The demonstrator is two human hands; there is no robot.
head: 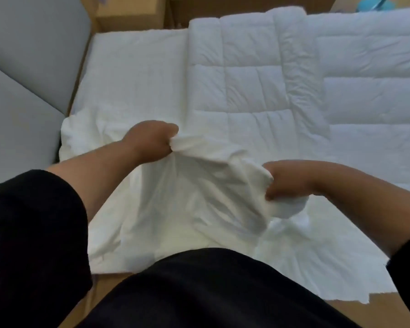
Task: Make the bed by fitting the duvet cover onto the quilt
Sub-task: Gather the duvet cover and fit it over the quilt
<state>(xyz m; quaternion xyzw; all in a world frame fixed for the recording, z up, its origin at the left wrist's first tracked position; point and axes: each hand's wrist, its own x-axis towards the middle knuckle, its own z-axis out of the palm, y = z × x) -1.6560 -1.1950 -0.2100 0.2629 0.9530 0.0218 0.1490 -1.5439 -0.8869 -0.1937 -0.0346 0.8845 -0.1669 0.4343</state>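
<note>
while the left hand [149, 142] and right hand [287, 181] each pinch a bunch of the limp, light duvet cover [187, 204] at the bed's near edge, the puffy folded quilt [251, 74] lies beyond; hems should hold best.

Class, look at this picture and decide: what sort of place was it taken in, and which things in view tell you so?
Most likely a bedroom. A quilted white quilt lies folded on a bed, and the left hand and right hand grip a white duvet cover spread over it. A grey padded headboard stands alongside.
</note>
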